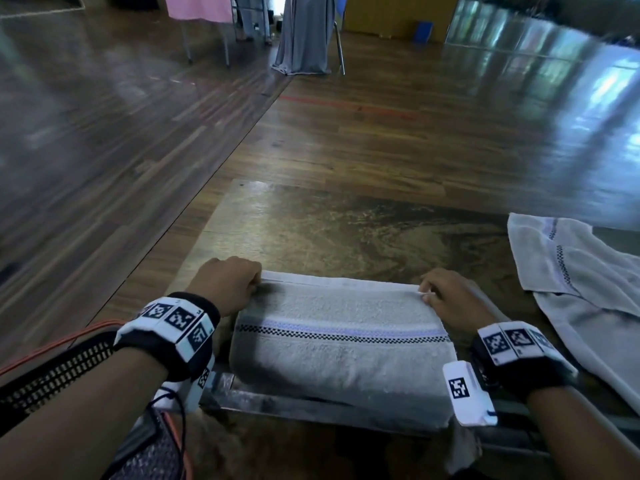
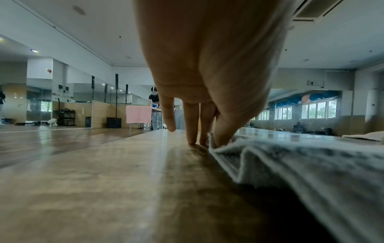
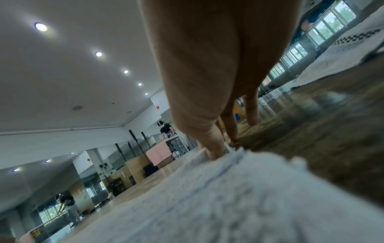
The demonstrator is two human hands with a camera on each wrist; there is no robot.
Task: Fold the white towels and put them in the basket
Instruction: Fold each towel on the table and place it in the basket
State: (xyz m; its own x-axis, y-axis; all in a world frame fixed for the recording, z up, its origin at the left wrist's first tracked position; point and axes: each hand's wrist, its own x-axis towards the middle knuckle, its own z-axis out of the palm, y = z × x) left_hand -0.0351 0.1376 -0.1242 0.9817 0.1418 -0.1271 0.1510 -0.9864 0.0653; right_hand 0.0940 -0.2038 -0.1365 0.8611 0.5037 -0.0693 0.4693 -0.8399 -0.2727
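Both wrists are framing a folded white towel (image 1: 341, 344) lying crosswise on the table (image 1: 311, 220), its long axis running hand to hand, left hand (image 1: 227, 284) and right hand (image 1: 450, 299) each pinching a far corner, equally near.

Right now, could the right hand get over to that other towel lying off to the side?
Probably yes: the spare towel lies beside the right hand with bare table between, though that hand is pinching the folded towel.

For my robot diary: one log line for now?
left hand: pinches folded white towel corner | right hand: pinches other corner | basket: unseen
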